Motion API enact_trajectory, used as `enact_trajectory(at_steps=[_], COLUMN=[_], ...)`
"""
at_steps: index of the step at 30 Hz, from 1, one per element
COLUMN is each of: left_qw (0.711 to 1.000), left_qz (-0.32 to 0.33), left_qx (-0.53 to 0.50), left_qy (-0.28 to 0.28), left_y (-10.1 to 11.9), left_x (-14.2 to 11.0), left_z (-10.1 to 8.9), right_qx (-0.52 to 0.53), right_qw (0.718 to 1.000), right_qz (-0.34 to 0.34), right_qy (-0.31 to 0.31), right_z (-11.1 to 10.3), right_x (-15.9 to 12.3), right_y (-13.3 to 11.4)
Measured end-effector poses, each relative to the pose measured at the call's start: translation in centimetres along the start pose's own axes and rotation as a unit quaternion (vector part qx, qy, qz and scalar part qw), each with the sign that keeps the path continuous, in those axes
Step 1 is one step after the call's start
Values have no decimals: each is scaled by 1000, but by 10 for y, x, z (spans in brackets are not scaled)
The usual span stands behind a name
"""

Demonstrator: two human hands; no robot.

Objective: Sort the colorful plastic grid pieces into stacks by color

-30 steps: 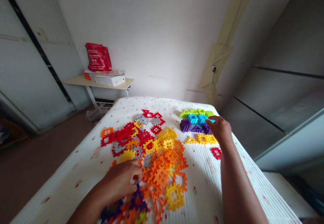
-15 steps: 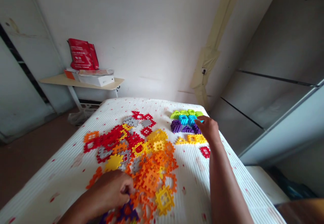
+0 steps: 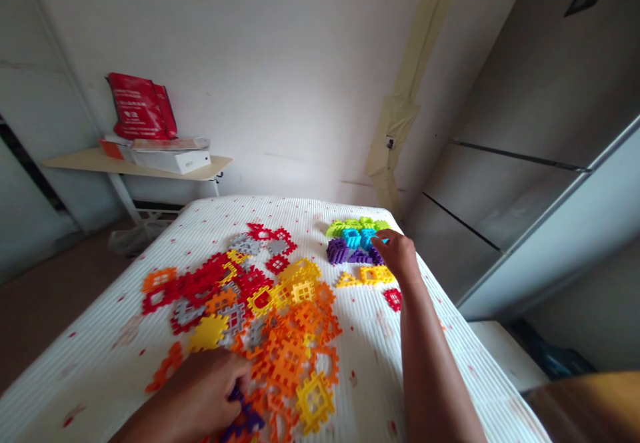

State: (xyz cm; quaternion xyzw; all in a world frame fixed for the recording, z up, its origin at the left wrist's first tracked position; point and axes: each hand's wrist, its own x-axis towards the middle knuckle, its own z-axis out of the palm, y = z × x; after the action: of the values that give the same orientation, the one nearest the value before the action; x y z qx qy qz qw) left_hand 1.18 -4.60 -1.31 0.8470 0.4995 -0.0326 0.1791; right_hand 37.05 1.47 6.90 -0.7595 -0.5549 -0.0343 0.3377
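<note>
A heap of flat plastic interlocking tiles, red, orange, yellow and grey, covers the middle of a white ribbed mattress. My left hand is closed, fingers pinched on a purple tile at the heap's near edge. My right hand reaches far right and pinches a blue tile against a sorted stack of green, blue and purple tiles. Just in front of that stack lie yellow tiles and a single red tile.
A small side table at the back left holds a red bag and a white box. Grey wardrobe doors close in on the right; the mattress edge drops off on both sides.
The view has shifted so everything sits further left and lower. My left hand has slid nearer with the purple tile. My right hand stays at the sorted stack.
</note>
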Motion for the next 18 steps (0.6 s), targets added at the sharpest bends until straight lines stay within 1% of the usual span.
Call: enact_trajectory(at_steps=[4,7,9,12,15,18], left_qw=[1000,1000,998,988,964,919], left_qz=[-3,12,12,10,8,-17], left_qx=[11,-16,-52,-117,-227,-358], left_qy=[10,23,45,101,139,162], left_y=[-2,0,2,5,5,4], left_x=[1,2,3,6,9,11], left_z=[1,-2,-5,-13,-22,-27], right_qx=[6,14,19,22,29,51], right_qw=[1000,1000,1000,999,998,993], right_qz=[-1,-3,-6,-14,-37,-68], right_qy=[-7,-14,-20,-31,-52,-83], right_z=[1,1,2,4,9,16], right_x=[0,-1,-1,-3,-6,-12], right_y=[0,-1,-3,-8,-18,-31])
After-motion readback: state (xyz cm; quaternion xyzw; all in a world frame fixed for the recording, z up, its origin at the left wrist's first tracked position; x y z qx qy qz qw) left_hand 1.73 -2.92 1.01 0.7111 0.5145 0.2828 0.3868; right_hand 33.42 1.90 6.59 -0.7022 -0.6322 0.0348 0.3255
